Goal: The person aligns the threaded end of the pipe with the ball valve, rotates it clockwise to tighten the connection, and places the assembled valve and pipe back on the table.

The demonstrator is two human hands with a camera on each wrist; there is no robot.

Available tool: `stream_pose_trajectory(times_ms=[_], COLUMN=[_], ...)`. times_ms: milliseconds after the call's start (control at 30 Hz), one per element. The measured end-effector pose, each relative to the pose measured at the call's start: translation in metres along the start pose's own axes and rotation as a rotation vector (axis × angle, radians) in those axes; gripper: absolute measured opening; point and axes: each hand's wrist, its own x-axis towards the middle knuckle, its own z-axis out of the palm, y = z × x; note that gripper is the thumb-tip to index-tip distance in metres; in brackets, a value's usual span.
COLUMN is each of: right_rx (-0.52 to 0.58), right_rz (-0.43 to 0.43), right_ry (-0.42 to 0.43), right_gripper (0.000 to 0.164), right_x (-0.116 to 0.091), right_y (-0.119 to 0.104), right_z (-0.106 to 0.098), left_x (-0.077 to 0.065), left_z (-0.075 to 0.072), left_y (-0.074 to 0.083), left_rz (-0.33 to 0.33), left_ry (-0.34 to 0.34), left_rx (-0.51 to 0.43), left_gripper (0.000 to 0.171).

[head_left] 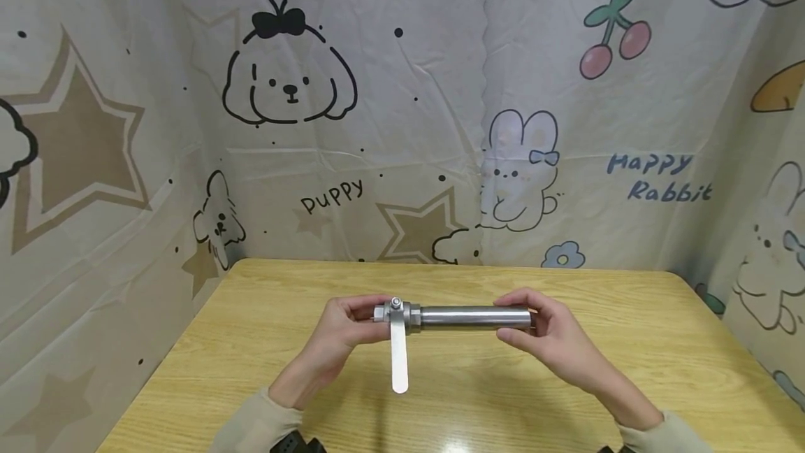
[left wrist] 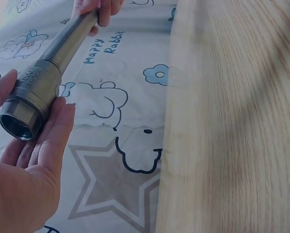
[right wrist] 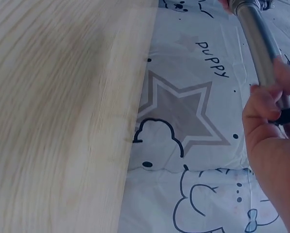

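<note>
A silver ball valve point(head_left: 413, 316) with a long flat lever handle point(head_left: 399, 358) is joined to a straight metal pipe point(head_left: 474, 317). Both hands hold this piece level above the table. My left hand point(head_left: 342, 331) grips the valve end between thumb and fingers, and the lever points down toward me. In the left wrist view the open hex mouth of the valve point(left wrist: 22, 119) shows its hollow inside. Around the pipe's far right end my right hand point(head_left: 547, 327) curls thumb and fingers. The right wrist view shows the dark open end of the pipe point(right wrist: 288, 115) beside the palm.
Beneath the hands lies a light wood-grain table point(head_left: 264, 313). A pale cloth curtain point(head_left: 415, 124) printed with cartoon animals, stars and cherries hangs behind the table and along both sides.
</note>
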Motion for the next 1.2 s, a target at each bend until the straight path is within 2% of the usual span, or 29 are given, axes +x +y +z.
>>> stream_pose_trajectory(times_ms=[133,333,467,533,733,900,967,1100,1133,1200], right_rx=[-0.064,0.007,-0.023,-0.027,0.052,0.005,0.013,0.048,0.049,0.03], right_rz=[0.05,0.035,0.061,0.073,0.002,0.044,0.054,0.021,0.023,0.035], right_ry=[0.015,0.001,0.018,0.014,-0.006,0.041,0.03,0.004,0.004,0.007], right_gripper=[0.025,0.04,0.024,0.023,0.036,0.019,0.023,0.037,0.038,0.03], right_x=[0.0005,0.0016,0.0024,0.0024,0.0003,0.0005,0.0007,-0.0003,-0.0004,0.0004], right_y=[-0.0024,-0.0037,-0.0043,-0.004,-0.0015,-0.0033,-0.004,-0.0035,-0.0032,-0.0033], right_z=[0.0001,0.0022,0.0017,0.0017,0.003,0.0031,0.0036,0.0035,0.0034,0.003], left_x=[0.0001,-0.0003,-0.0002,-0.0001,0.0005,0.0009,0.0009,0.0013,0.0015,0.0017], left_z=[-0.0005,-0.0015,-0.0018,-0.0016,-0.0012,-0.0009,-0.0009,-0.0006,-0.0005,-0.0003], left_y=[-0.0004,-0.0007,-0.0011,-0.0012,-0.0008,0.0004,0.0006,0.0,-0.0002,-0.0005], left_rz=[0.001,0.001,-0.001,0.002,0.003,0.004,0.005,0.002,0.0,0.0], left_ry=[0.004,0.011,0.012,0.011,0.004,0.006,0.007,0.005,0.006,0.005], left_rx=[0.009,0.006,-0.008,-0.01,-0.007,0.004,0.007,0.009,0.009,0.007], left_gripper=[0.047,0.046,0.044,0.043,0.042,0.044,0.044,0.045,0.045,0.046])
